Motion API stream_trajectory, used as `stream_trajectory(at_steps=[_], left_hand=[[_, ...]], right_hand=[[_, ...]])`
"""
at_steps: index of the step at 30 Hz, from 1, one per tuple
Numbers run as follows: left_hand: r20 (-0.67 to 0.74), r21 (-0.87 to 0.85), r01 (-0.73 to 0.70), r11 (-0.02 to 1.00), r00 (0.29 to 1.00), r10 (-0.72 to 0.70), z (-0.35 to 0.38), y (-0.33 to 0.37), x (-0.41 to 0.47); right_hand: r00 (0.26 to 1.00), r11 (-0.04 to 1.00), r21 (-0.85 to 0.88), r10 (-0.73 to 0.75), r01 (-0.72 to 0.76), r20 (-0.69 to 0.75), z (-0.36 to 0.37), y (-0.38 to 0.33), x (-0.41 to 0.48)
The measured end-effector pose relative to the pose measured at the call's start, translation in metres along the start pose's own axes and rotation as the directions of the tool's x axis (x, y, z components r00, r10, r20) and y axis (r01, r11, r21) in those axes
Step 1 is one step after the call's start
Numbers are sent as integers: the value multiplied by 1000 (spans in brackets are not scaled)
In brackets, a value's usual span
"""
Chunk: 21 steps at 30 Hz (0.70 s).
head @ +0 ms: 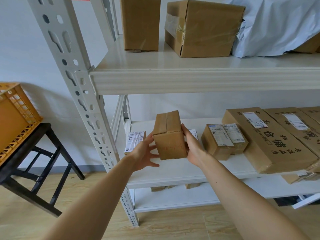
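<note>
Two hands [144, 153] [193, 148], one crate [13, 118], one stool [43, 130], over ten boxes [168, 135].

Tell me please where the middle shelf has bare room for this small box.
The front strip of the white metal middle shelf is bare, from the white-labelled flat parcel at left to the two labelled brown boxes, just by the small brown cardboard box. Right of them, long printed brown cartons crowd the shelf to its edge.

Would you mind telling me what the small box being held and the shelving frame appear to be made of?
The small box looks like matte brown cardboard, folded flaps meeting at a top seam. The shelving frame seems white-painted metal, given its punched keyhole slots.
</note>
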State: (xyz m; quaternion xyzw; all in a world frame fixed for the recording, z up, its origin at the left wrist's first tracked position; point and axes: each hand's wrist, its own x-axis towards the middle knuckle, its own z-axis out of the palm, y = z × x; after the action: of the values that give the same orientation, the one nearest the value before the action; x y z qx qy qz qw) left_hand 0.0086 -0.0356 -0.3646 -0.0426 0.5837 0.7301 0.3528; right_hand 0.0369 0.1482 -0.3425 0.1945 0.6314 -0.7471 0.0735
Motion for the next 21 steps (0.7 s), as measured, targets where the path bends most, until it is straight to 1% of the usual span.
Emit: stream_trajectory(at_steps=[2, 5, 7, 10, 13, 16, 19, 21], left_hand=[[22, -15, -8, 1000, 1000, 9, 2, -2, 3], [50, -17, -68, 998, 996, 68, 6, 0, 2], [18, -19, -96, 995, 995, 96, 6, 2, 3], [-82, -44, -149, 988, 986, 145, 4, 2, 7], [-153, -68, -200, 977, 970, 188, 7, 2, 9], [-175, -31, -170, 985, 971, 162, 5, 1, 11], [-208, -23, -188, 982, 962, 180, 1, -2, 12], [-215, -34, -198, 980, 959, 186, -2, -3, 14]], right_hand=[[1000, 999, 31, 9, -9, 6, -1, -1, 1], [999, 995, 88, 37, -38, 16, -5, 1, 4], [999, 996, 77, 40, -41, 18, -7, 2, 5], [998, 993, 104, 58, -56, -9, -11, 7, 12], [1000, 994, 105, -12, 13, -16, -14, 10, 15], [997, 997, 11, -72, 73, -41, -12, 7, 14], [999, 995, -98, -31, 27, -40, -7, -2, 10], [1000, 983, -182, -9, 8, -4, -7, -5, 8]])
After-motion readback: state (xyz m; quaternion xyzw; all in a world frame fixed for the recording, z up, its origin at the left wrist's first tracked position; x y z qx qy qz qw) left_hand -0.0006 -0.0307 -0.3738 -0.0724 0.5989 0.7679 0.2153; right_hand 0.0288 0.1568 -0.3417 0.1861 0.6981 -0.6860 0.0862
